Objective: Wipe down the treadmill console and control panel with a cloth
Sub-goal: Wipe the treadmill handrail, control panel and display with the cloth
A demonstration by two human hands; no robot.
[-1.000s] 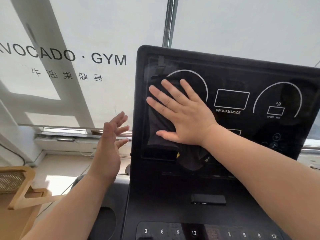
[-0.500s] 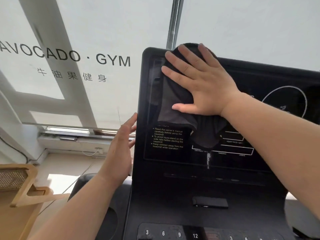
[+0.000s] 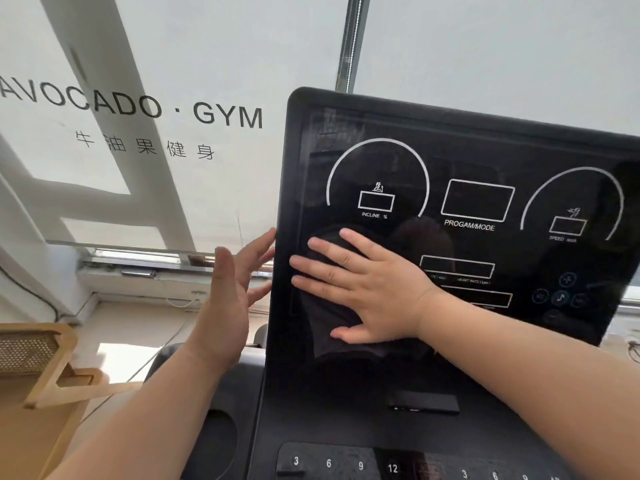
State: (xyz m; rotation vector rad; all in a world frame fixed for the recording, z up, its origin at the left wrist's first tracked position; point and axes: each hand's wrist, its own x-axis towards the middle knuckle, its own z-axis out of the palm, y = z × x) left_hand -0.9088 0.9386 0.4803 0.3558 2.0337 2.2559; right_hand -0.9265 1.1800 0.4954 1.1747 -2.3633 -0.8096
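Dark cloth (image 3: 325,327) sits flat on the lower-left of the treadmill console (image 3: 450,161) display face, below the INCLINE dial (image 3: 377,199), pinned under the right hand (image 3: 367,296). Right hand is flat, fingers spread, palm pressing the cloth to the glass; nothing pinched, it holds by pressure only, which I judge suits broad wiping strokes. Cloth hangs out below the palm, its lower edge loose near the bottom of the display. Left hand (image 3: 232,289) is open, fingers apart, holding nothing, fingertips at or just beside the console's left edge; can't tell if they touch. Likely there to brace the panel against the push. Room: display is open up and to the right, PROGAM/MODE window (image 3: 478,202) and SPEED dial (image 3: 571,216) are uncovered, small round buttons (image 3: 561,296) at right too. Leftward there's almost no travel, the cloth is near the bezel. Below: dark slot-like part (image 3: 424,403), then the control panel (image 3: 346,462) with numbered keys 3/6/9/12, not yet under the cloth. Risk, my read: pressing keys when wiping there. Behind: white blind with AVOCADO · GYM lettering (image 3: 138,109), wooden rack (image 3: 45,362) lower left, well apart.
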